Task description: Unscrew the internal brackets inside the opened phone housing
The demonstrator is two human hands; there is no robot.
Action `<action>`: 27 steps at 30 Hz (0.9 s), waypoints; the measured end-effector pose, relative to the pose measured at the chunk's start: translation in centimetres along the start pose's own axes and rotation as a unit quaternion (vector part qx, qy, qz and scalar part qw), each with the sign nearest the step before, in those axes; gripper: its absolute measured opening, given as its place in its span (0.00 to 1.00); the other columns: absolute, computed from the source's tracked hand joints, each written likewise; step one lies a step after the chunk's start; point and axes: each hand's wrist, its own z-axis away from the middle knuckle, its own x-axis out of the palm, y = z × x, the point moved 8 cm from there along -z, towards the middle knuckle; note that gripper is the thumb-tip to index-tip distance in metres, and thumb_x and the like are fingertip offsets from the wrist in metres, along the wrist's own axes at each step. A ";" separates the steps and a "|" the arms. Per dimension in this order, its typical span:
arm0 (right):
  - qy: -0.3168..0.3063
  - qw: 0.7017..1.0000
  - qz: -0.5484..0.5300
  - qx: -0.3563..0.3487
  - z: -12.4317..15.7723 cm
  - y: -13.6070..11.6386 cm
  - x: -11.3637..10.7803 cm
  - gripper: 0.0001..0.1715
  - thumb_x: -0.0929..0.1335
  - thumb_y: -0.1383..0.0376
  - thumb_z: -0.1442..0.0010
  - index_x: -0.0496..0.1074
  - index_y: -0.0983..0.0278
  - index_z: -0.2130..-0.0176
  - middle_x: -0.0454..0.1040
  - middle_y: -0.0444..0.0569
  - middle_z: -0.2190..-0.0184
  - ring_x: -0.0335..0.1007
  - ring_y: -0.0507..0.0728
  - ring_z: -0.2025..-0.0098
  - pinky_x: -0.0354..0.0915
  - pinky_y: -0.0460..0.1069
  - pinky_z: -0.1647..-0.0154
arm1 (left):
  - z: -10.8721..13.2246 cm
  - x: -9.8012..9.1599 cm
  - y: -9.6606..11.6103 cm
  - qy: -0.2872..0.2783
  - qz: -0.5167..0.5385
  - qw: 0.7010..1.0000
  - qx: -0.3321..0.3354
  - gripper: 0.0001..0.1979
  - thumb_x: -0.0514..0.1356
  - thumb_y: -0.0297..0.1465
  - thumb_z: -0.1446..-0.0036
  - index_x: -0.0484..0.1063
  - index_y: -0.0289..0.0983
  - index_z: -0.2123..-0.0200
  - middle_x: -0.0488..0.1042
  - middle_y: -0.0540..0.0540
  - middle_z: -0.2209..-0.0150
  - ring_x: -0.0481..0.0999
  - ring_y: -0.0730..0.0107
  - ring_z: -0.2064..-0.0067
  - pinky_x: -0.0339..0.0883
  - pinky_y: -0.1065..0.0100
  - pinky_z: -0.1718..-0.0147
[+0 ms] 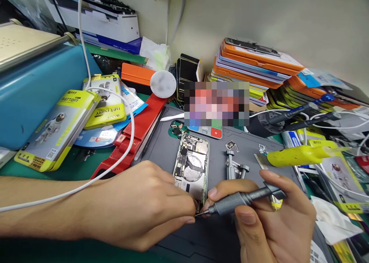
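An opened phone (192, 163) with its insides exposed lies on a grey work mat (219, 148). My right hand (268, 220) is closed round a grey precision screwdriver (245, 198), whose tip points left at the phone's near end. My left hand (144, 205) rests beside the phone's near left edge. Its fingers are pinched together right at the screwdriver tip, and what they hold is too small to make out.
Loose screwdriver bits (235, 167) and a yellow-handled tool (300, 154) lie right of the phone. A white cable (127, 140) loops over a red tool (138, 132). Yellow battery boxes (57, 128), a blue machine (34, 86) and stacked orange cases (253, 63) crowd the back.
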 end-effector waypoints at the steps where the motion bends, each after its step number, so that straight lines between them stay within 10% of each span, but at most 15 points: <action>1: 0.002 1.000 0.002 -0.001 0.0 0.0 -0.1 0.26 0.67 0.70 0.22 0.63 0.51 0.31 0.86 0.47 0.57 0.85 0.54 0.59 0.83 0.48 0.56 | 0.0 0.0 0.0 -0.001 -0.002 1.000 0.001 0.10 0.58 0.25 0.24 0.72 0.38 0.63 0.79 0.50 0.67 0.76 0.66 0.69 0.60 0.60 0.70; 20: 0.002 1.000 0.009 0.029 0.1 0.3 -0.3 0.27 0.67 0.69 0.22 0.62 0.50 0.30 0.86 0.46 0.57 0.86 0.56 0.61 0.85 0.52 0.59 | 0.2 0.2 -0.1 0.002 -0.004 1.000 0.015 0.08 0.57 0.28 0.21 0.76 0.37 0.55 0.84 0.49 0.63 0.78 0.63 0.68 0.64 0.59 0.70; 27: 0.054 0.978 0.200 -0.037 1.3 -1.0 -2.1 0.34 0.72 0.71 0.30 0.66 0.48 0.31 0.88 0.43 0.58 0.88 0.58 0.64 0.84 0.52 0.66 | 0.4 0.2 0.3 -0.012 -0.024 0.999 0.035 0.09 0.58 0.27 0.22 0.75 0.37 0.59 0.83 0.48 0.64 0.77 0.65 0.70 0.63 0.59 0.72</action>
